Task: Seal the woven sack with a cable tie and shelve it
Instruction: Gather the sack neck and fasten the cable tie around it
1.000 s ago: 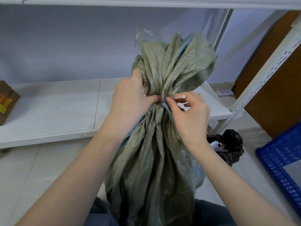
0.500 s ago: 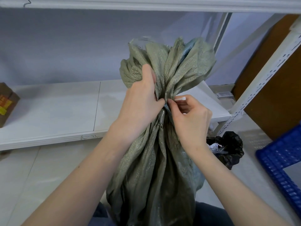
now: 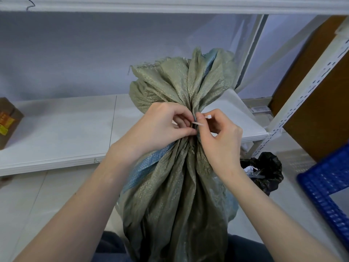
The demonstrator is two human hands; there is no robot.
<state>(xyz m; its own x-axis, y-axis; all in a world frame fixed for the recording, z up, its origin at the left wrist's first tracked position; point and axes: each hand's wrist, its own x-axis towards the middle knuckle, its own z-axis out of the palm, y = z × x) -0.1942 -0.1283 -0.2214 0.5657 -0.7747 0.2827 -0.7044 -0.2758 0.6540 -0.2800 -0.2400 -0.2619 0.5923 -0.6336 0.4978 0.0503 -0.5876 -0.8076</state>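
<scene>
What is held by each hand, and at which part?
Left hand: cable tie tail. Right hand: its head end, at the woven sack neck.

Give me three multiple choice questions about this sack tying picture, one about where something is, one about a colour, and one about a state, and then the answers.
1. Where is the cardboard box?
A. far left of the shelf
B. inside the crate
C. on the sack

2. What colour is the crate?
A. red
B. blue
C. yellow

3. How is the woven sack?
A. lying flat and open
B. neck gathered between both hands
C. already shelved

Answers:
1 A, it sits at the left end of the white shelf.
2 B, its lattice wall is blue.
3 B, the left hand and right hand pinch a white cable tie at its neck.
</scene>
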